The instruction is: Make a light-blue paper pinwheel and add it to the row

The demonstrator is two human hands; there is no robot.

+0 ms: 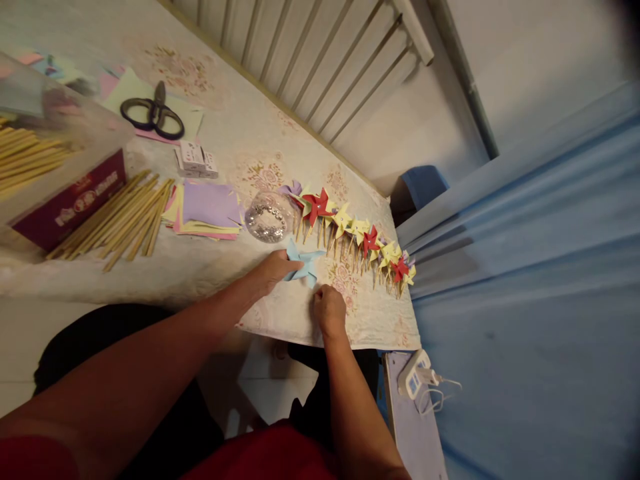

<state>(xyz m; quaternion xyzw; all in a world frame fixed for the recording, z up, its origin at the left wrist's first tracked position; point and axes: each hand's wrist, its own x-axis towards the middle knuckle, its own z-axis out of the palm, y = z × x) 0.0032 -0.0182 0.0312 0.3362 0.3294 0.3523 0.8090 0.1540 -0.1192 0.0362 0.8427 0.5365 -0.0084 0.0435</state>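
A light blue paper pinwheel (306, 263) is pinched at its left edge between the thumb and fingers of my left hand (274, 271), just above the table. Close to its lower right, my right hand (331, 308) is closed, fingers curled in; what it holds, if anything, is hidden. Beyond my hands sits a round clear dish of small shiny metal pieces (266, 219). A row of finished pinwheels on sticks, among them a red pinwheel (317, 206) and a yellow pinwheel (389, 253), lies along the right side of the table.
To the left are stacked coloured paper squares (210, 203), small white boxes (196, 159), black-handled scissors (156, 119), a pile of thin wooden sticks (125, 223) and a plastic bin (75, 193) with more sticks. A power strip (415, 375) lies right of the table, near a blue curtain (525, 267).
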